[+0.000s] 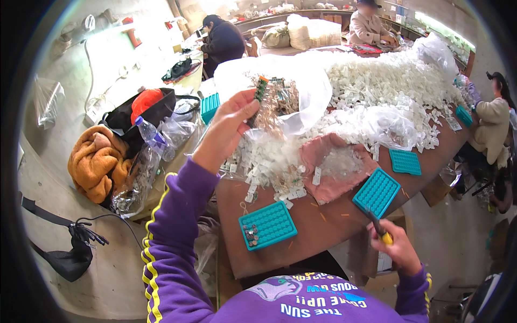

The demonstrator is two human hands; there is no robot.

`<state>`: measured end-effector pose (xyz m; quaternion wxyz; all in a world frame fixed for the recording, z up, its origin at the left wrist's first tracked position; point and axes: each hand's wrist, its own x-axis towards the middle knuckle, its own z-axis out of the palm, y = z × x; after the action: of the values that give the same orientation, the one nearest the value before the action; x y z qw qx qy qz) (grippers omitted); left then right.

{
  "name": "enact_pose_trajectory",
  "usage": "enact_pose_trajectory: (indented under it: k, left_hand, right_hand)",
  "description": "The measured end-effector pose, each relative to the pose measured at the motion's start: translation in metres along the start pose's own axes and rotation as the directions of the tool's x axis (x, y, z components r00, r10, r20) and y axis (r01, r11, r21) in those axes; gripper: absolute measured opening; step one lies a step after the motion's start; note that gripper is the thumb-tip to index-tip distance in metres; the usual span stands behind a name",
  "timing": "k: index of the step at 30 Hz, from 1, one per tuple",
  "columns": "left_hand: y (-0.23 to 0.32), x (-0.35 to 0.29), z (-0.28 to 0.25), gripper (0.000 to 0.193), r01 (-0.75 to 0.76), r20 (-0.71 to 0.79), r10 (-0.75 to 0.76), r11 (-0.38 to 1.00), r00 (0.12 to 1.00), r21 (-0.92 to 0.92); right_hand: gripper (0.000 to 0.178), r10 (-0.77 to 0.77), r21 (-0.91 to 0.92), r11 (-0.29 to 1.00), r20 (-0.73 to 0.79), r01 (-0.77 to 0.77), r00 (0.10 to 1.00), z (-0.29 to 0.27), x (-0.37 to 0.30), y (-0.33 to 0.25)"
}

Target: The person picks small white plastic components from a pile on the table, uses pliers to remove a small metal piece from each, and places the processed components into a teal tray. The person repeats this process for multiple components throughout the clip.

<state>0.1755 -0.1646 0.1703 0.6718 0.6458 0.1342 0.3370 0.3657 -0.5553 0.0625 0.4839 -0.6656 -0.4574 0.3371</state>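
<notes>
Raised over the far left part of the brown table (344, 226), my left hand (235, 114) pinches a small green-and-orange piece (261, 88) that looks like a circuit board. Beyond it, an open white plastic bag (315, 94) holds a heap of brownish parts with thin wires (284, 102). My right hand (396, 246) is closed around a slim tool with a yellow-and-black handle (384, 234); its dark tip reaches the near edge of a teal pitted tray (377, 192). Another teal tray (274, 226) lies nearer, with several small round metallic pieces at its left end.
A large pile of small white pieces (377, 81) covers the table's far side. A pink cloth (326, 185) lies mid-table beside a smaller teal tray (405, 162). To the left are an orange-brown cloth (97, 161) and a bottle (151, 133). Three other people work farther off.
</notes>
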Motion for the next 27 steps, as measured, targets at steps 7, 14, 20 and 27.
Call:
enact_pose_trajectory:
  k: [7,14,20,27]
  left_hand:
    - [-0.029,-0.074,0.048,0.031,0.139,0.132,-0.09,0.887,0.987,-0.44]
    - [-0.047,-0.108,0.059,0.031,0.234,0.075,-0.222,0.897,0.972,-0.376]
    - [-0.053,-0.121,0.055,0.03,0.246,0.056,-0.241,0.924,0.969,-0.292]
    - [-0.054,-0.126,0.045,0.027,0.157,-0.014,-0.162,0.973,0.987,-0.169]
  right_hand:
    - [0.036,-0.118,0.412,0.899,-0.096,0.148,0.988,0.059,0.071,-0.056]
    - [0.037,-0.359,0.258,0.875,-0.218,0.408,0.908,0.088,0.116,-0.078]
    - [0.032,-0.207,0.535,0.811,-0.115,0.236,0.971,0.116,0.13,-0.078]
    - [0.031,-0.13,0.651,0.737,-0.126,0.181,0.984,0.128,0.132,-0.077]
